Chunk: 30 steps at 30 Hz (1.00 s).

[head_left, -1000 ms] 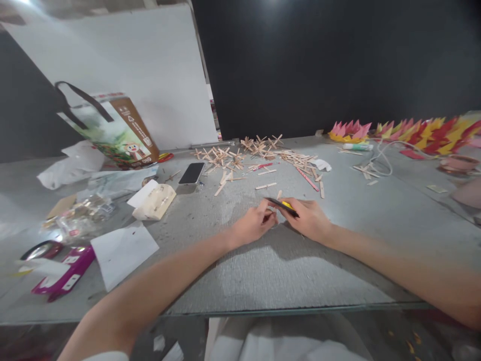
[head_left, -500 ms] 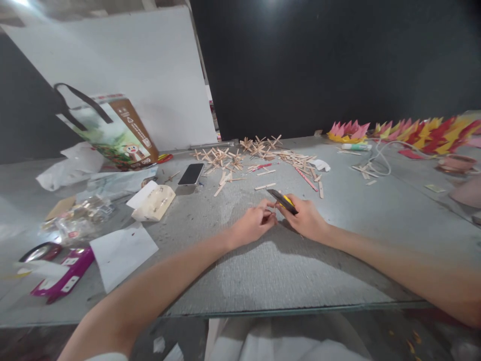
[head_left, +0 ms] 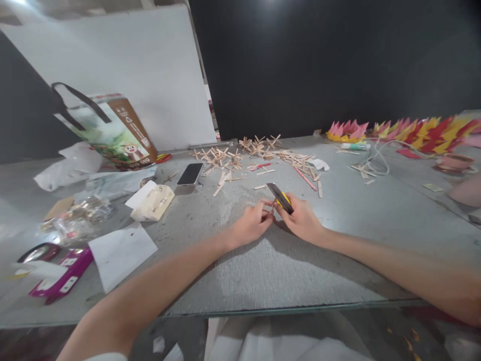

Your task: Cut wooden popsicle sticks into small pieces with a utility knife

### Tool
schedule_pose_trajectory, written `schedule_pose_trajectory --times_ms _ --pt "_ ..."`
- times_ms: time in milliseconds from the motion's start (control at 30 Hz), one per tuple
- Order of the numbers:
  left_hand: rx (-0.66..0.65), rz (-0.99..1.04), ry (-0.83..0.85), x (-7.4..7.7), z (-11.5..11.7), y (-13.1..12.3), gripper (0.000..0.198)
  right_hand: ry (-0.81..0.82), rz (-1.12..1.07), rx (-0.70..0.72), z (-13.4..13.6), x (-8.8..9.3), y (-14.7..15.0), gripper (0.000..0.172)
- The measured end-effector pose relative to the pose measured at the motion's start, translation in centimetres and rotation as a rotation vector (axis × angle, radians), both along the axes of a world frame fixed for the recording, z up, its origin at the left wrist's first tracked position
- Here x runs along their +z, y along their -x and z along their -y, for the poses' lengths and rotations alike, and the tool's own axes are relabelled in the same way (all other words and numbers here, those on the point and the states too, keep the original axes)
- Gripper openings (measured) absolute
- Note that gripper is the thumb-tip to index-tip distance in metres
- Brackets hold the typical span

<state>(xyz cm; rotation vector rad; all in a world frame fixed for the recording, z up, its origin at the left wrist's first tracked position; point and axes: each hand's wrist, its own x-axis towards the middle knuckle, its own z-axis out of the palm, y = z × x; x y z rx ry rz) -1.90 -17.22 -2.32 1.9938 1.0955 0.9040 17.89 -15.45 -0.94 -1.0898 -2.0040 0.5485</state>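
Observation:
My right hand (head_left: 303, 219) is closed around a yellow and black box cutter (head_left: 280, 197), its dark end tilted up and to the left. Close beside it, my left hand (head_left: 252, 224) pinches a thin craft stick (head_left: 273, 206), mostly hidden by the fingers. The two hands nearly touch, just above the grey tabletop (head_left: 240, 281). Beyond them lies a loose craft stick (head_left: 260, 187). Farther back is a pile of flat craft sticks (head_left: 296, 159), next to star-shaped bundles of crossed sticks (head_left: 221, 157).
On the left are a phone (head_left: 190, 174), an open paper packet (head_left: 156, 202), a white sheet (head_left: 122, 255), a purple box (head_left: 65, 276) and a printed bag (head_left: 120, 133). Pink, red and yellow folded-paper pieces (head_left: 424, 134) and a white cable (head_left: 387, 163) lie at the back right.
The box cutter's dark end has tipped slightly more upright. My hands have shifted a little to the left in view, still close together.

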Motion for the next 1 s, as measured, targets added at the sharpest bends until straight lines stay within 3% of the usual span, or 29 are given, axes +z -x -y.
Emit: schedule_pose_trajectory --times_ms 200,333,400,567,700,833,1000 --pt "0.063 0.018 0.025 0.1 -0.1 -0.2 0.023 0.093 -0.072 -0.002 0.6 0.1 0.2 0.032" --pt "0.266 0.242 0.141 0.2 -1.4 0.0 0.017 0.087 0.0 0.09 2.0 -0.1 0.5 0.029" --pt "0.3 0.347 0.183 0.2 -2.1 0.2 0.018 0.072 0.014 0.114 2.2 0.0 0.4 0.03" --pt "0.212 0.453 0.191 0.3 -2.2 0.3 0.025 0.064 -0.025 -0.001 0.3 0.3 -0.5 0.042" --pt "0.158 0.457 0.186 0.4 -1.6 0.1 0.032 0.096 -0.085 -0.091 -1.2 0.3 -1.0 0.041" --pt "0.173 0.462 0.159 0.4 -1.5 0.1 0.032 0.171 -0.099 0.03 -0.7 0.5 -1.2 0.041" --pt "0.199 0.463 0.112 0.4 -1.4 0.2 0.032 0.153 -0.006 0.102 0.4 0.9 -1.2 0.024"
